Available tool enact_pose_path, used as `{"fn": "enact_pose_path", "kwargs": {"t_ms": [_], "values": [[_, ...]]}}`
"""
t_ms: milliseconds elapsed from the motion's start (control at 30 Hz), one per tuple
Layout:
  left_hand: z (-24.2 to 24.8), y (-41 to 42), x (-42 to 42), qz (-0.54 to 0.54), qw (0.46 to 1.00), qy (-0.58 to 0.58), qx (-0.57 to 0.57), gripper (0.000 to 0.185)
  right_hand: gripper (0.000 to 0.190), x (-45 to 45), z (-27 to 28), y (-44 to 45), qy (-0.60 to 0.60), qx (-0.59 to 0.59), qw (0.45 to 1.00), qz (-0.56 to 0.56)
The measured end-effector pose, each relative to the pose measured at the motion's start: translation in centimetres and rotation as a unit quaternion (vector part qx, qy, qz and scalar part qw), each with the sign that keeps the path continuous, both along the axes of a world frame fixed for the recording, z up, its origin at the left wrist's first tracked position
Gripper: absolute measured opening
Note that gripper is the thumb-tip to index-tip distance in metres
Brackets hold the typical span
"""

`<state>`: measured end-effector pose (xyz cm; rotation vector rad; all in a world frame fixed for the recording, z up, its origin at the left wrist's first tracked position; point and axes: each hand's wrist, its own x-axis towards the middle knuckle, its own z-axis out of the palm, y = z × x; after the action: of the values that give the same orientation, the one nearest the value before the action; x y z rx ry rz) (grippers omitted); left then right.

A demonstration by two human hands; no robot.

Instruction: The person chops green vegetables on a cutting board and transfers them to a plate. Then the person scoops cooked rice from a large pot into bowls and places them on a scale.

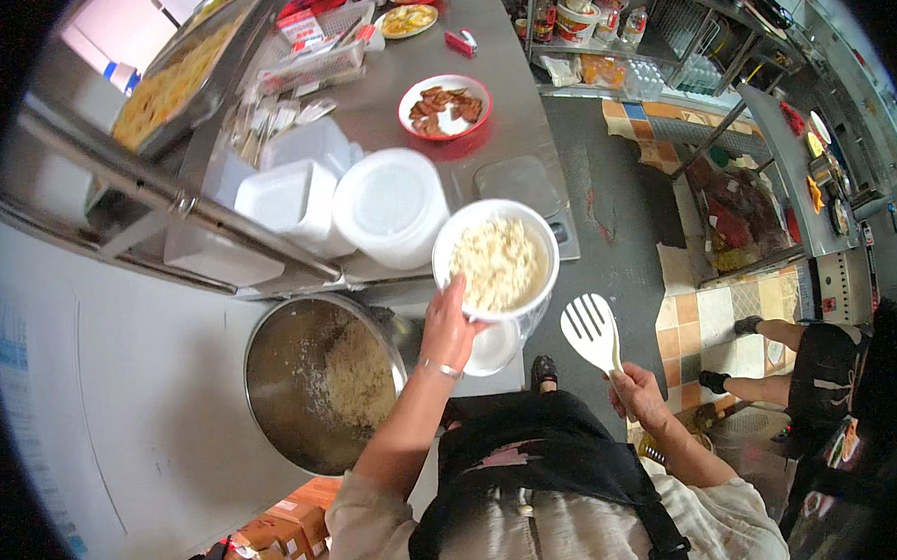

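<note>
My left hand point(449, 325) holds a round white bowl point(552, 264) by its near rim, thumb at the edge. Pale cooked rice point(499, 266) fills much of the bowl, which is over the counter's near corner. In my right hand point(640, 398) is the handle of a white slotted spatula point(590, 332), its blade up and apart from the bowl. Below the counter's edge, left of my left forearm, a large steel pot point(280, 385) contains more rice point(361, 370). A white round container point(493, 347) lies partly hidden under the bowl.
Stacked white round lids or containers point(391, 200) and rectangular tubs point(283, 197) stand on the steel counter point(474, 1). Behind them are a red-rimmed plate of sliced meat point(445, 107), a red stapler point(461, 44) and a plastic basket point(312, 68). A person point(820, 369) stands at right.
</note>
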<state>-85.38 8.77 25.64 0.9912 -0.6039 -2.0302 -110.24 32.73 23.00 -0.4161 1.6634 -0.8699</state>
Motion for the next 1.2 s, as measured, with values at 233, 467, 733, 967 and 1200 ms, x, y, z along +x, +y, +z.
{"fn": "enact_pose_path", "kwargs": {"t_ms": [233,467,733,967,1200], "values": [[-2.0,-9.5,-10.9,0.102,0.985,-0.133,-0.033,0.056,0.029,-9.3,-0.4,-0.1,-0.023,-0.009,0.999,0.044],[-2.4,-11.5,-10.6,0.083,0.941,-0.326,-0.04,0.062,0.025,-14.2,-2.1,-0.8,-0.047,-0.029,0.998,0.042],[-1.6,-3.2,-7.7,0.102,0.952,-0.289,-0.001,0.049,0.022,-13.2,-0.4,-1.9,-0.057,-0.045,0.993,0.093],[-4.6,8.8,-1.9,0.042,0.962,-0.246,0.111,0.036,0.026,-11.4,-0.3,-4.0,-0.018,-0.052,0.976,0.212],[-5.5,12.6,-1.0,0.097,0.957,-0.234,0.143,0.034,0.027,-9.0,0.9,-5.8,0.026,-0.075,0.943,0.323]]}}
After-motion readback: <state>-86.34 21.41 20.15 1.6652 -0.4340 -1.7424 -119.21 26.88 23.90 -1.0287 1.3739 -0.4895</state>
